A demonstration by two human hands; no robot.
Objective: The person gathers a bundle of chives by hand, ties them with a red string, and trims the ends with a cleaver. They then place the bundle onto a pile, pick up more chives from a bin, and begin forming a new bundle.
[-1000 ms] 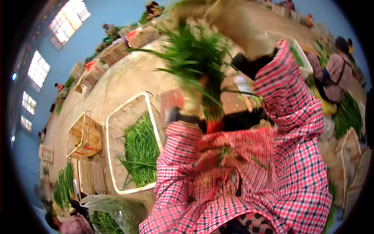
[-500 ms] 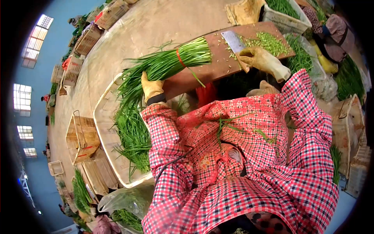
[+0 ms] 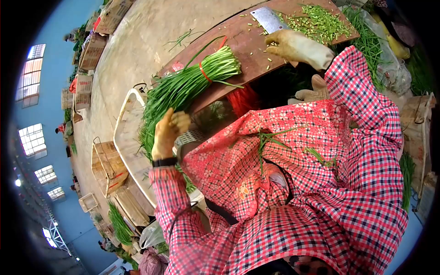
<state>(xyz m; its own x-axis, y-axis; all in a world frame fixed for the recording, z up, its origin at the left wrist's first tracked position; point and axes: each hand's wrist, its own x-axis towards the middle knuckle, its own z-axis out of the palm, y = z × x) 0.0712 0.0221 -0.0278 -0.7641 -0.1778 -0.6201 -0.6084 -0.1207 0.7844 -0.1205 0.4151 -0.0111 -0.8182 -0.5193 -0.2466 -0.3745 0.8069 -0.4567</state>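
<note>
A tied bundle of green garlic chives lies on the brown board, with a red band round it and its pale cut ends to the right. My left hand, gloved and slightly blurred, is just below the leafy end with fingers curled and nothing visible in them. My gloved right hand is over the handle of a cleaver, thumb and fingers apart. That hand hides most of the handle; the blade rests flat on the board. Chopped stem ends are scattered beside the blade.
A white crate stands left of the board. Under the board hang red strands. Loose chives and clear plastic lie at the right. A wooden box sits on the floor, and more boxes line the far wall.
My left hand has let go of the chives and drawn down and back toward me. The bundle now rests on the board. My right hand's fingers reach further past the cleaver handle. The view has shifted.
</note>
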